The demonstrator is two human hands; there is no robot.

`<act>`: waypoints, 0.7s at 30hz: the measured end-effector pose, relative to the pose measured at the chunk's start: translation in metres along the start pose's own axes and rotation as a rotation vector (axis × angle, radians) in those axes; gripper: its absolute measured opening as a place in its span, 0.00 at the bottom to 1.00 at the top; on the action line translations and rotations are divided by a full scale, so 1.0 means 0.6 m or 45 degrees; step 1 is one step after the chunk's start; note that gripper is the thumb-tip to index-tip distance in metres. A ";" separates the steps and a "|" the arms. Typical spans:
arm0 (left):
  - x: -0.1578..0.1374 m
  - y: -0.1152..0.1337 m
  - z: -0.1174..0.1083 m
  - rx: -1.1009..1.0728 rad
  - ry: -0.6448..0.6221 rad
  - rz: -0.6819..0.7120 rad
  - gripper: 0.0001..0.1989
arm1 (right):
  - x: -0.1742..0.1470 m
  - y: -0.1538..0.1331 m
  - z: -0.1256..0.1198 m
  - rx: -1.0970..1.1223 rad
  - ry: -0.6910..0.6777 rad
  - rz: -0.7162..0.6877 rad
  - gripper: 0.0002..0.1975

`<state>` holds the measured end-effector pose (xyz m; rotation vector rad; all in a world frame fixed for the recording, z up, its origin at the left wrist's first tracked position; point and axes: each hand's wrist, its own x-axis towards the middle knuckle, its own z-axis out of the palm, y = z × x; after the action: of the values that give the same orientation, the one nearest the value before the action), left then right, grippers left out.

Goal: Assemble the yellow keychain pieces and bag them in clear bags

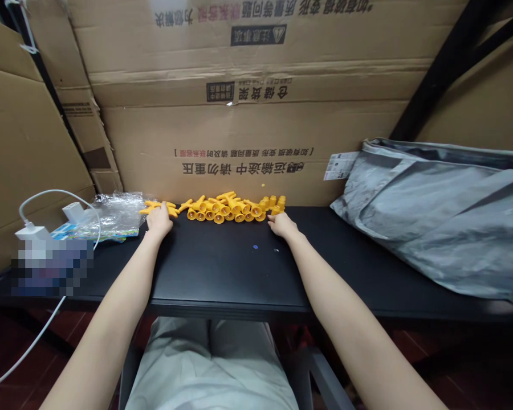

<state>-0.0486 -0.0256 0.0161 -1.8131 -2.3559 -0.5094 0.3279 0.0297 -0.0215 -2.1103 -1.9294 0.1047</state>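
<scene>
A long heap of yellow plastic cone-shaped pieces [220, 210] lies across the back of the black table, many with their round hollow ends facing me. At the heap's left end, my left hand [159, 219] is closed over branched yellow pieces [151, 206], its fingers resting on them. My right hand [283, 226] is at the other end, its fingers curled against the small yellow tube-like pieces [277, 203]. The hand's back hides what its fingertips hold, if anything.
Clear plastic wrap [119, 210] lies on the left, near a white charger [34, 234] with a cable. A large grey fabric bag [427, 216] takes up the right side. Cardboard [239, 125] stands behind the black table [222, 267]. A small blue speck [255, 247] lies mid-table.
</scene>
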 end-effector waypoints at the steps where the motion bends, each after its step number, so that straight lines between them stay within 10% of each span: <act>1: 0.000 0.002 -0.001 -0.055 0.066 0.016 0.30 | -0.005 -0.004 -0.008 -0.018 -0.038 0.033 0.20; 7: -0.001 0.023 -0.007 -0.482 0.370 0.097 0.32 | -0.027 -0.025 -0.047 -0.112 0.039 0.049 0.17; 21: -0.002 0.045 -0.001 -1.242 0.518 0.095 0.31 | -0.065 -0.066 -0.081 0.152 0.430 -0.034 0.14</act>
<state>-0.0225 -0.0207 0.0217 -1.7797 -1.8422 -2.0439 0.2974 -0.0136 0.0296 -1.8845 -1.7068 -0.1316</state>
